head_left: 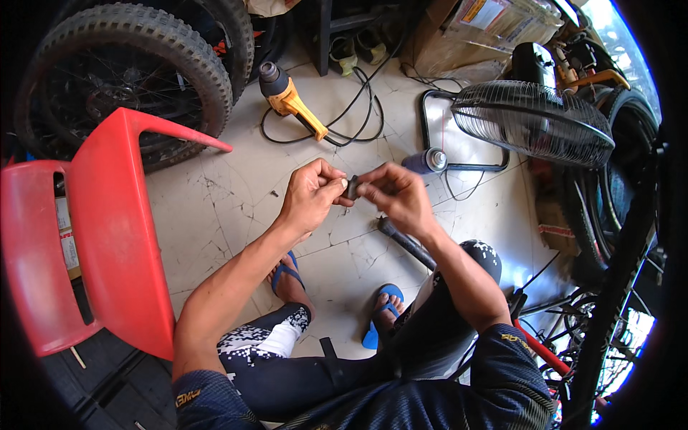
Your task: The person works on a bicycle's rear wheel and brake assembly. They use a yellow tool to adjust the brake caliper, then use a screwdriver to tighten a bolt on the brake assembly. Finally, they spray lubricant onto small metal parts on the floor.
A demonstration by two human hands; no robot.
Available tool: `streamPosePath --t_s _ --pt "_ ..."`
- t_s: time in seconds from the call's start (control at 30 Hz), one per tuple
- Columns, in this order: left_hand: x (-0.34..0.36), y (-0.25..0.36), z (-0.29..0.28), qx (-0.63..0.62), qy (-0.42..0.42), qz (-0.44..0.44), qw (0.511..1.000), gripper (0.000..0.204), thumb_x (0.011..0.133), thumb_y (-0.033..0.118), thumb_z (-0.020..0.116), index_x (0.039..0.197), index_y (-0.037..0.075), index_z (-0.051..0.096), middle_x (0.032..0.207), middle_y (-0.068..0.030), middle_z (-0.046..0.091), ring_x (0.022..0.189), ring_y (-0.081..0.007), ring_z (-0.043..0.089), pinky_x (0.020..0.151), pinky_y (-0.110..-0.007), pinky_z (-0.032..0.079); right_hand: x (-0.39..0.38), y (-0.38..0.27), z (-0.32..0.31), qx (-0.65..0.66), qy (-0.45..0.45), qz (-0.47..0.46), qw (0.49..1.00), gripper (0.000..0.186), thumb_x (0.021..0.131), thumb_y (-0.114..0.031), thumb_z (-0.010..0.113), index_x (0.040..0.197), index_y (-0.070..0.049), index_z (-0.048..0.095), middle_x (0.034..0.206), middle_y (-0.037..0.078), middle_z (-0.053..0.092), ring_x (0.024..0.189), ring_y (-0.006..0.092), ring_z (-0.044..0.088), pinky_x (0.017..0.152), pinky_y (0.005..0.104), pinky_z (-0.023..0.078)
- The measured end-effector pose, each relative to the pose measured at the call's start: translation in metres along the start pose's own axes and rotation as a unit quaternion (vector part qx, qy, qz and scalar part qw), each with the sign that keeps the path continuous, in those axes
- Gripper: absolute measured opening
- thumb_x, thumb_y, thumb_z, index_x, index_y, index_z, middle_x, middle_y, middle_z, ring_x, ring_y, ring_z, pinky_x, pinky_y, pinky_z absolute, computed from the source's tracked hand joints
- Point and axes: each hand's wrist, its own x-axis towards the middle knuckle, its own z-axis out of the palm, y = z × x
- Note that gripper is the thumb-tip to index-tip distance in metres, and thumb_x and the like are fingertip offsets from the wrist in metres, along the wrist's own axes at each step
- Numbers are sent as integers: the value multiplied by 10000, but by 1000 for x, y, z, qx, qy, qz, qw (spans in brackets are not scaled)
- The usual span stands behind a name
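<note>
My left hand (pixel 313 190) pinches a small dark part (pixel 352 188) between thumb and fingers, in front of me above the floor. From the other side my right hand (pixel 398 195) closes its fingertips on the same part; this hand is slightly blurred. The part is mostly covered by fingers, so its kind cannot be made out. Under my right wrist, a black tube (pixel 406 242) slants toward my knee. Just beyond the right hand is a spray can (pixel 426 161) with a dark blue body. A tiny dark piece (pixel 274 193) lies on the floor left of my left hand.
A yellow and black heat gun (pixel 290 100) rests on the tiles beside its looped black cable (pixel 376 107). At left are a red plastic chair (pixel 118 229) and a knobby bicycle wheel (pixel 208 72). A black fan (pixel 534 122) and a bicycle frame (pixel 545 350) stand at right.
</note>
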Motion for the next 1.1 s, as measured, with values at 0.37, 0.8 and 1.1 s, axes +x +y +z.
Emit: streamPosePath --t_s 0.37,0.8,1.1 --pt "11 -5 -10 -50 -29 -12 998 28 1023 11 617 1040 10 595 992 -102 691 879 -194 741 796 -351 651 12 -1 -35 -11 147 -30 989 163 963 -73 776 1095 1 715 897 47 766 693 59 618 621 234 510" --pt "71 -136 -125 447 16 -154 881 123 916 132 737 1006 63 783 961 -95 788 905 -234 763 821 -378 610 79 182 13 -205 -85 142 965 249 893 -76 726 1113 35 759 883 131 786 711 181 747 674 329 597" --pt "76 -189 -133 462 57 -195 863 148 925 166 715 1043 128 795 1071 -108 792 1025 -283 752 906 -413 589 82 209 42 -277 128 64 950 435 917 -241 787 1302 -76 668 941 160 773 861 300 743 776 387 565"
